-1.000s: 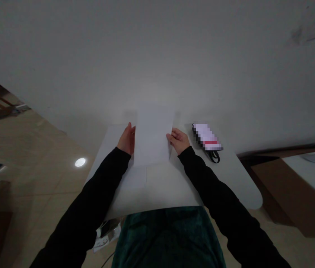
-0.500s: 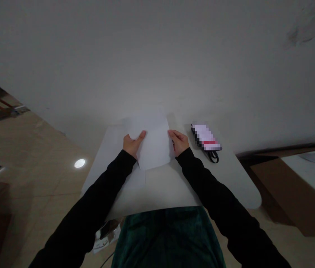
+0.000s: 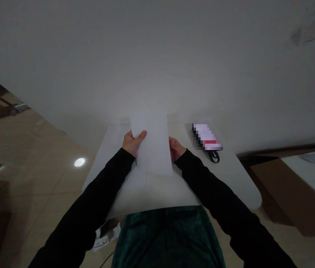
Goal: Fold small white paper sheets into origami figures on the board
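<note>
The paper sheet (image 3: 153, 143) has swung straighter, now held between both hands.
The left hand (image 3: 131, 143) grips its edge, thumb on top; the right hand (image 3: 176, 149) sits half hidden behind it, grip unclear. Over the table (image 3: 191, 190), a blurred strapped packet (image 3: 207, 137) lies right, near the far edge.

Head-worn camera, lone view, aimed forward and down over white desk (image 3: 224, 175), close above left hand (image 3: 131, 144) and right hand (image 3: 176, 149).
</note>
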`<state>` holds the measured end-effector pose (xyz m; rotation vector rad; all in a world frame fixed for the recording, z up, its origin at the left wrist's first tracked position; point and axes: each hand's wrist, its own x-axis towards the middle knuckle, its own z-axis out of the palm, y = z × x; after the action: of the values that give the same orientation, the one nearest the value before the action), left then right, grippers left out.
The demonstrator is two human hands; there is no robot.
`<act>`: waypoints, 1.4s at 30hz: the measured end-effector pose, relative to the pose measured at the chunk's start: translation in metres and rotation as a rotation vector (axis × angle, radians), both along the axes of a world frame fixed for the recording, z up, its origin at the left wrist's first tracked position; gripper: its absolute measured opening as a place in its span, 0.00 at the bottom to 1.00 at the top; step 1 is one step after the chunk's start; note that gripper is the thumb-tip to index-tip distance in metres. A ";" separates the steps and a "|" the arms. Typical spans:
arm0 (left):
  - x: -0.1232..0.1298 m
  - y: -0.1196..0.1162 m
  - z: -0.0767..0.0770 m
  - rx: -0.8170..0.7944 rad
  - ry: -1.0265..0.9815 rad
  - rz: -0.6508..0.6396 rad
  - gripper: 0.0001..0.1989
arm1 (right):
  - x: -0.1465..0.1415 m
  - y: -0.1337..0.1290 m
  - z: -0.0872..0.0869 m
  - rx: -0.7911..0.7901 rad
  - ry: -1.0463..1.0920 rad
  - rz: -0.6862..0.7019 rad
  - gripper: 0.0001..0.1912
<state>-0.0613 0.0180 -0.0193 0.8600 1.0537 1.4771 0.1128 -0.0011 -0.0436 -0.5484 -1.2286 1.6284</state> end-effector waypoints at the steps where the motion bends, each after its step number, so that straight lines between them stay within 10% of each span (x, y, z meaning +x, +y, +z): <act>1: 0.000 0.000 0.000 0.003 0.000 -0.011 0.26 | -0.001 -0.001 0.000 -0.009 0.012 0.019 0.34; 19: -0.005 0.002 -0.004 0.014 -0.052 -0.047 0.26 | 0.004 -0.001 0.003 -0.152 0.186 0.095 0.19; 28: -0.004 0.009 -0.013 -0.010 -0.010 -0.034 0.28 | -0.001 0.001 0.013 -0.241 0.070 -0.183 0.17; 34: -0.005 0.005 -0.012 0.113 0.481 0.020 0.35 | 0.003 -0.002 0.026 -0.185 0.032 -0.424 0.16; 38: -0.009 -0.008 0.007 0.213 0.548 -0.468 0.31 | 0.019 0.009 0.029 0.044 -0.036 -0.908 0.12; 42: -0.005 -0.021 0.018 0.165 0.382 -0.789 0.58 | 0.024 0.011 0.027 0.293 -0.136 -0.995 0.08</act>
<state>-0.0667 -0.0033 -0.0014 1.5058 0.7189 0.7466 0.1367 0.0094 -0.0165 -0.9002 -1.0007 0.5739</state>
